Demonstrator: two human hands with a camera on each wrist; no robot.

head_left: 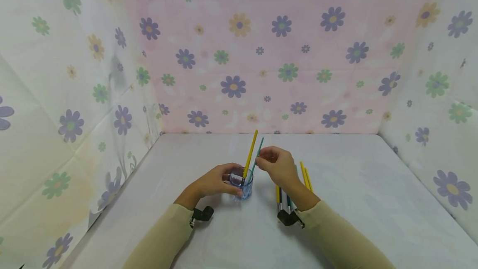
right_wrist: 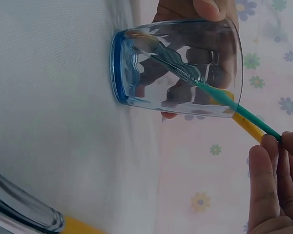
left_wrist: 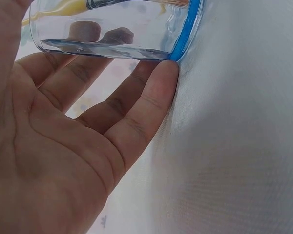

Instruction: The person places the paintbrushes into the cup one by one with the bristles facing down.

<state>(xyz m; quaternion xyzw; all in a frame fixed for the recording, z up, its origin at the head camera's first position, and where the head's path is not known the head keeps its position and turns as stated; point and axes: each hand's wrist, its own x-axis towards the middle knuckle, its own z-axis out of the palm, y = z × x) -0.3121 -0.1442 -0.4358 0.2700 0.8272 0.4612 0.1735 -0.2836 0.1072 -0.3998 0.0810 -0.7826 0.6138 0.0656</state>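
A clear glass with a thick blue base stands upright on the table, and my left hand grips it with curled fingers and thumb. Inside it leans a yellow-handled paintbrush, bristles down. A green-handled paintbrush also has its bristle end in the glass. My right hand pinches its handle between thumb and fingertips above the rim. In the left wrist view, the fingers of the left hand lie along the glass wall, close to the base.
More paintbrushes lie on the white table under and beside the right forearm, among them a yellow-handled one; the arm partly hides them. Flower-patterned cloth walls border the table at the back and sides.
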